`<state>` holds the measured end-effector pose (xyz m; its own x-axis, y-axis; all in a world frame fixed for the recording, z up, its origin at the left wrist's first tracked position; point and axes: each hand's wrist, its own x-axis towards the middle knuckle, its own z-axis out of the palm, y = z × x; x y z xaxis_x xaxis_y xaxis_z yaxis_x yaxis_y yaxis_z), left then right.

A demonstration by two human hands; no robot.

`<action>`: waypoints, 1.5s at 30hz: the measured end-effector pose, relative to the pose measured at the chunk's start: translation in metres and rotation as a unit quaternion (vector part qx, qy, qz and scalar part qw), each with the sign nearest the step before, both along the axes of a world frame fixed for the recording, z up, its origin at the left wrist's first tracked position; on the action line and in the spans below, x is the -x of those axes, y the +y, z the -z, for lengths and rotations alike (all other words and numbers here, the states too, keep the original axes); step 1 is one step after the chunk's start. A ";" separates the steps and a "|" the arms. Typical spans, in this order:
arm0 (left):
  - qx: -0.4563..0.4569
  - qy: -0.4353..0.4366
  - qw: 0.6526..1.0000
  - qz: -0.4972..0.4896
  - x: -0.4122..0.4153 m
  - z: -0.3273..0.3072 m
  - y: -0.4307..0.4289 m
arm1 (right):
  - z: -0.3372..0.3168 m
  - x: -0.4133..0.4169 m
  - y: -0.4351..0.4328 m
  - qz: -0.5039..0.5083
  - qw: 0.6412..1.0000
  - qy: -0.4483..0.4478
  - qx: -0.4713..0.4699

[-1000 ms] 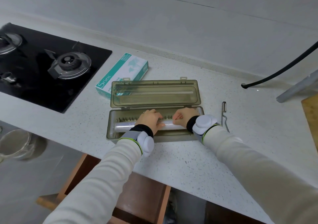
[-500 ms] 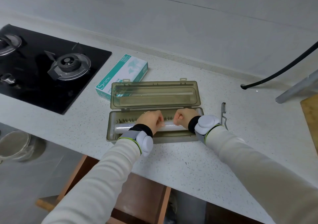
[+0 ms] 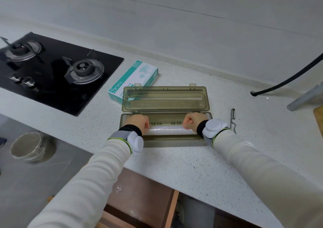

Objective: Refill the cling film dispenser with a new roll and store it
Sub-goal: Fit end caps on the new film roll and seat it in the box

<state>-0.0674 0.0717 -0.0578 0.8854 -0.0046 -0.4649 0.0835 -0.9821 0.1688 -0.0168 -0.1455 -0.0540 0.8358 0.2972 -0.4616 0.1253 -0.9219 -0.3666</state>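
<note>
A smoky translucent cling film dispenser (image 3: 166,141) lies on the speckled white counter with its lid (image 3: 166,99) swung open toward the wall. Inside the tray lies a white cling film roll (image 3: 166,129), lengthwise. My left hand (image 3: 138,123) is closed over the roll's left end. Over the right end my right hand (image 3: 194,122) is closed the same way. Both ends of the roll are hidden under my fingers.
A teal and white glove box (image 3: 134,80) rests just behind the dispenser's left corner. A black gas hob (image 3: 52,73) fills the left. A small metal tool (image 3: 233,121) lies right of the dispenser, a black cable (image 3: 286,80) beyond. An open wooden drawer (image 3: 145,198) sits below the counter edge.
Both hands have slid apart along the roll, from near its middle out to its two ends. The dispenser and lid have stayed put.
</note>
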 end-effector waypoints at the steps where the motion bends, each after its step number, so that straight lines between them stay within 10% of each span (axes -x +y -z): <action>1: -0.004 0.001 1.000 -0.005 0.002 -0.002 0.002 | -0.003 0.001 0.001 -0.004 1.000 -0.007 0.010; 15: -0.105 -0.022 0.994 -0.004 0.008 -0.003 0.014 | -0.005 -0.002 -0.013 -0.071 0.972 -0.059 0.218; 45: -0.076 -0.052 0.989 -0.113 0.026 -0.017 0.018 | -0.015 0.015 -0.029 0.054 0.971 -0.083 0.217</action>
